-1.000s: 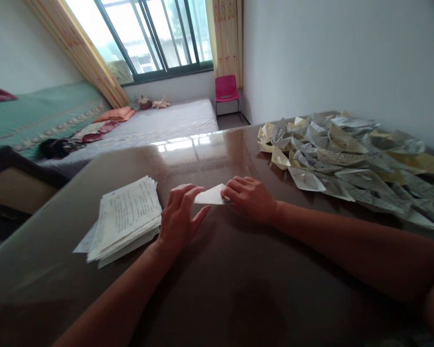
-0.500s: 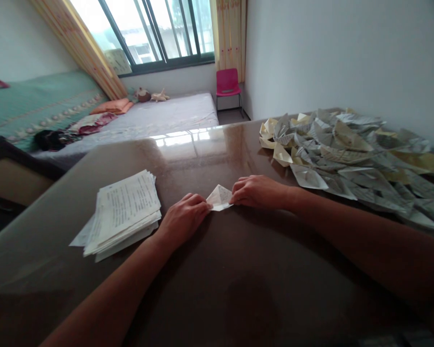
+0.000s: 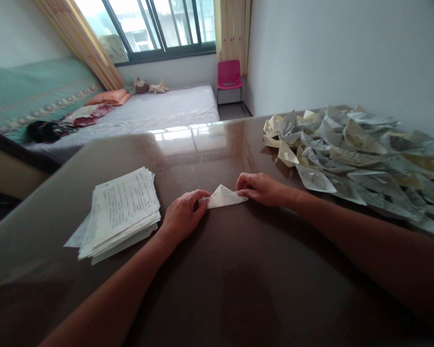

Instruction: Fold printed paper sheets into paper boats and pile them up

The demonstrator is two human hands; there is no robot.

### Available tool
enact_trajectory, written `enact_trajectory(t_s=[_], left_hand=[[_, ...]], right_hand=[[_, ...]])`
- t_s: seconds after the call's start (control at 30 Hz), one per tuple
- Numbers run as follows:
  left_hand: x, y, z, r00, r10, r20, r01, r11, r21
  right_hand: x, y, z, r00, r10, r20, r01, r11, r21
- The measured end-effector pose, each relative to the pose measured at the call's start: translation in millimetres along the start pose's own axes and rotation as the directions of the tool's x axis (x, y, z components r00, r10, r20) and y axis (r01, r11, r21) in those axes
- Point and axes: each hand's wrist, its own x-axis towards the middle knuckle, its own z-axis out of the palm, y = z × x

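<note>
A small paper boat lies low on the brown tabletop, its pointed peak in the middle and its long straight edge toward me. My left hand pinches its left end between thumb and fingers. At the other end, my right hand has the paper's right tip between thumb and curled fingers. Left of my left hand lies a stack of printed sheets. Beyond my right forearm spreads a pile of folded paper boats, white and yellowish.
The glossy table reaches toward a bed with pillows and soft toys. A pink chair stands by the window. A dark chair back is at the left, and a wall runs along the right.
The folded paper has gone from a compact diamond-like shape to a longer boat shape with a peak. My hands have moved farther apart, still at its ends. The view has shifted slightly.
</note>
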Motion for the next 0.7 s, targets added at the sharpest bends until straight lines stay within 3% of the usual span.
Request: enact_trajectory(t_s=[0.2, 0.43, 0.57, 0.7], left_hand=[[0.9, 5.1, -1.5, 0.999, 0.023, 0.029, -0.026, 0.994, 0.107], [-1.0, 8.5, -0.8, 0.998, 0.056, 0.031, -0.061, 0.977, 0.205], [-3.6, 11.2, 1.0, 0.997, 0.073, 0.024, -0.077, 0.955, 0.285], [-5.9, 15.3, 2.4, 0.963, 0.270, 0.001, -0.251, 0.890, 0.381]], right_hand=[[-4.5, -1.2, 0.6, 1.000, 0.029, 0.010, -0.028, 0.990, -0.137], [-9.8, -19.3, -4.4, 0.999, 0.036, 0.013, -0.028, 0.924, -0.380], [-8.8, -21.1, -7.5, 0.998, 0.032, 0.060, -0.006, 0.919, -0.394], [-6.8, -17.9, -9.1, 0.994, 0.013, 0.105, 0.021, 0.949, -0.316]])
